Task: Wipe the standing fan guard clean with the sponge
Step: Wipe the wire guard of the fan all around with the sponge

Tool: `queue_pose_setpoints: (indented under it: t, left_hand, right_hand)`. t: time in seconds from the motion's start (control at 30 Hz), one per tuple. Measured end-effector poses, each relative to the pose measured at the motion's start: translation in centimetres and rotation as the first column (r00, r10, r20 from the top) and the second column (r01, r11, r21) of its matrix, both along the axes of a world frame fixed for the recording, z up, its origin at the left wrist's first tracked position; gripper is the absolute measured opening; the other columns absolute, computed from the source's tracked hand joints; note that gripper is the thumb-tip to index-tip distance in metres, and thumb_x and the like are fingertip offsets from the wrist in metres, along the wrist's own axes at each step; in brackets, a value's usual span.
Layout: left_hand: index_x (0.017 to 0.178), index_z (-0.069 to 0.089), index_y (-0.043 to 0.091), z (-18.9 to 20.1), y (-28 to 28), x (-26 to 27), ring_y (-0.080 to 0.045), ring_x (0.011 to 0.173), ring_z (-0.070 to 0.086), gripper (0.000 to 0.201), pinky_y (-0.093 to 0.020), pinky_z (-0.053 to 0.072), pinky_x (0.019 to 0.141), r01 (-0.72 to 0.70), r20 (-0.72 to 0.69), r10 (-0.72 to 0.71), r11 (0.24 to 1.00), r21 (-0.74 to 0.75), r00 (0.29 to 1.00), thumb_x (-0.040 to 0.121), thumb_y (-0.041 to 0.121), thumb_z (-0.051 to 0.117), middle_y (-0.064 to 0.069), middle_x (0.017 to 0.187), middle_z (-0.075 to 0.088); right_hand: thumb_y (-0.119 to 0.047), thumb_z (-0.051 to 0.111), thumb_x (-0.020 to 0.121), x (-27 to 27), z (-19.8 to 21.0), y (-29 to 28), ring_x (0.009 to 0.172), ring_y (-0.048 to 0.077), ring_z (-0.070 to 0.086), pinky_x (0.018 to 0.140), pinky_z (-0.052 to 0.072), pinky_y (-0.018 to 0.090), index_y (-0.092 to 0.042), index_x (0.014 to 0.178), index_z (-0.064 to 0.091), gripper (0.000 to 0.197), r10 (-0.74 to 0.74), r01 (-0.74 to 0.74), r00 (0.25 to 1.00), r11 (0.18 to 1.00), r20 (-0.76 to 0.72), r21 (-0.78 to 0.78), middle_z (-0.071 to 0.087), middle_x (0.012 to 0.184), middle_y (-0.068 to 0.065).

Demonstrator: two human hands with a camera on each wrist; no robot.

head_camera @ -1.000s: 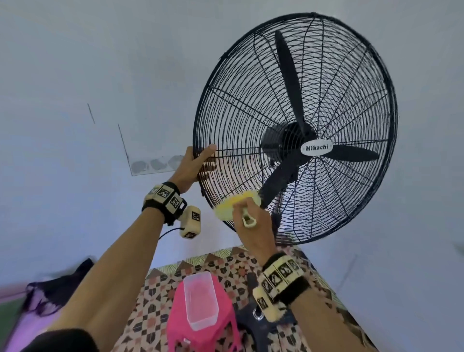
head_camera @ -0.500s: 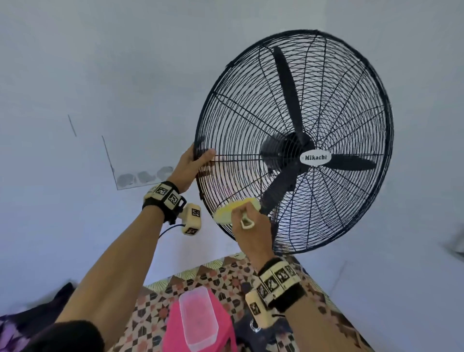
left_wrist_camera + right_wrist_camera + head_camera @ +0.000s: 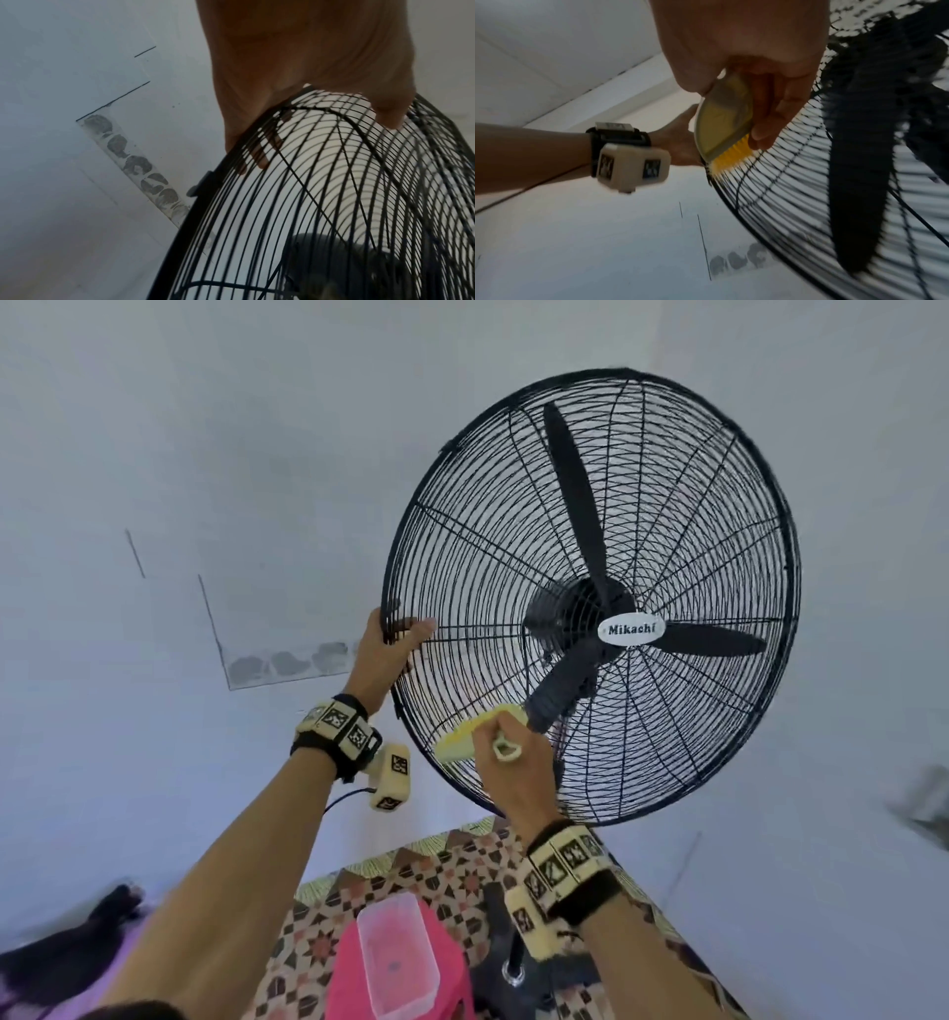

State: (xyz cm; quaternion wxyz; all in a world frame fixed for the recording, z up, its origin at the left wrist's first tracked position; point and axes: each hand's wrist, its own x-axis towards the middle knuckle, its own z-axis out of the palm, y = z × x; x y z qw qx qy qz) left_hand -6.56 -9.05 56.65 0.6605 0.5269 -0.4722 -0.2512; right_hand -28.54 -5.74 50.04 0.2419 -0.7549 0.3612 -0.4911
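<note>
Against the pale blue wall (image 3: 205, 454), the left hand (image 3: 382, 654) still curls around the black wire fan guard's (image 3: 667, 469) rim while the right hand (image 3: 513, 762), gripping the yellow bristled scrubbing sponge (image 3: 462, 737), has barely shifted along the lower-left wires, so wiping continues there.

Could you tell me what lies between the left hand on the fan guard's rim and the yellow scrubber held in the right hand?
Only black wire fan guard spans from left hand to yellow scrubber, seen in the head view.
</note>
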Motion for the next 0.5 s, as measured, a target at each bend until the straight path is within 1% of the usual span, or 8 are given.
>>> queue_pose_setpoints:
  t: [0.1, 0.2, 0.23, 0.3, 0.37, 0.4, 0.47, 0.5]
  left_hand:
    - [0.133, 0.048, 0.033, 0.1, -0.1, -0.4, -0.02, 0.116, 0.065, 0.089, -0.054, 0.055, 0.1, -0.053, 0.035, 0.052, 0.998, 0.022, 0.998, 0.064, 0.075, 0.084, 0.003, 0.125, 0.066]
    - [0.134, 0.047, 0.032, 0.4, -0.1, -0.8, -0.021, 0.118, 0.064, 0.094, -0.055, 0.053, 0.103, -0.06, 0.03, 0.059, 0.997, 0.039, 0.998, 0.06, 0.076, 0.085, 0.003, 0.125, 0.066]
    - [0.135, 0.047, 0.031, 0.4, -0.1, -0.9, -0.021, 0.118, 0.064, 0.095, -0.055, 0.052, 0.103, -0.059, 0.027, 0.058, 0.997, 0.041, 0.998, 0.06, 0.076, 0.085, 0.003, 0.125, 0.065]
    - [0.135, 0.046, 0.031, 0.4, 0.2, -1.0, -0.022, 0.118, 0.063, 0.094, -0.055, 0.053, 0.102, -0.048, 0.023, 0.047, 0.998, 0.044, 0.999, 0.061, 0.075, 0.084, 0.001, 0.127, 0.064]
    - [0.13, 0.047, 0.031, 0.3, 0.5, -0.9, -0.023, 0.117, 0.064, 0.084, -0.055, 0.053, 0.101, -0.038, 0.015, 0.037, 0.998, 0.044, 0.999, 0.065, 0.07, 0.084, -0.001, 0.127, 0.064]
    - [0.128, 0.048, 0.03, 0.3, 0.6, -0.9, -0.024, 0.117, 0.063, 0.078, -0.056, 0.053, 0.101, -0.032, 0.011, 0.031, 0.999, 0.043, 0.999, 0.069, 0.066, 0.084, -0.001, 0.126, 0.063]
    - [0.13, 0.047, 0.028, 0.4, 0.6, -1.1, -0.024, 0.117, 0.063, 0.073, -0.057, 0.052, 0.101, -0.024, 0.018, 0.023, 0.999, 0.048, 1.0, 0.075, 0.061, 0.083, -0.001, 0.127, 0.063]
    - [0.13, 0.046, 0.027, 0.5, 0.6, -1.2, -0.023, 0.118, 0.062, 0.075, -0.057, 0.052, 0.101, -0.026, 0.023, 0.025, 0.998, 0.05, 0.999, 0.075, 0.062, 0.083, -0.001, 0.127, 0.063]
  right_hand:
    - [-0.016, 0.055, 0.105, 0.7, 4.8, -0.9, 0.041, 0.005, 0.05, 0.038, 0.035, 0.017, -0.008, 0.087, 0.066, 0.022, 0.01, 0.007, 0.988, 0.994, 0.151, -0.109, 0.063, 0.059, -0.001]
    - [-0.017, 0.055, 0.103, 1.2, 6.7, -2.2, 0.042, 0.004, 0.05, 0.041, 0.034, 0.016, -0.009, 0.087, 0.065, 0.021, -0.063, 0.081, 0.978, 0.993, 0.197, -0.083, 0.061, 0.059, -0.003]
    - [-0.021, 0.055, 0.101, 0.9, 5.9, -2.4, 0.043, 0.003, 0.05, 0.041, 0.035, 0.016, -0.011, 0.084, 0.063, 0.021, -0.097, 0.105, 0.983, 0.993, 0.157, -0.046, 0.061, 0.06, -0.003]
    - [-0.032, 0.05, 0.098, 0.0, 3.7, -2.3, 0.05, 0.004, 0.058, 0.043, 0.046, 0.021, -0.018, 0.083, 0.062, 0.025, -0.144, 0.145, 0.989, 0.989, -0.024, 0.041, 0.064, 0.065, -0.002]
    - [-0.034, 0.05, 0.099, -0.7, 2.8, -2.2, 0.055, 0.009, 0.061, 0.045, 0.049, 0.021, -0.017, 0.086, 0.064, 0.025, -0.164, 0.181, 0.972, 0.979, -0.169, 0.094, 0.066, 0.07, 0.0]
    - [-0.03, 0.052, 0.101, -0.9, 3.2, -2.4, 0.053, 0.007, 0.059, 0.043, 0.044, 0.017, -0.014, 0.087, 0.066, 0.025, -0.153, 0.167, 0.978, 0.982, -0.144, 0.087, 0.065, 0.07, 0.001]
    - [-0.02, 0.055, 0.104, -0.7, 5.2, -2.5, 0.045, 0.002, 0.052, 0.039, 0.035, 0.013, -0.007, 0.09, 0.068, 0.023, -0.058, 0.057, 0.996, 0.998, 0.073, 0.011, 0.065, 0.067, 0.001]
    - [-0.017, 0.055, 0.104, -0.4, 6.3, -2.4, 0.044, 0.002, 0.052, 0.039, 0.035, 0.013, -0.005, 0.089, 0.066, 0.022, -0.008, 0.015, 0.985, 0.999, 0.17, -0.038, 0.065, 0.066, -0.001]
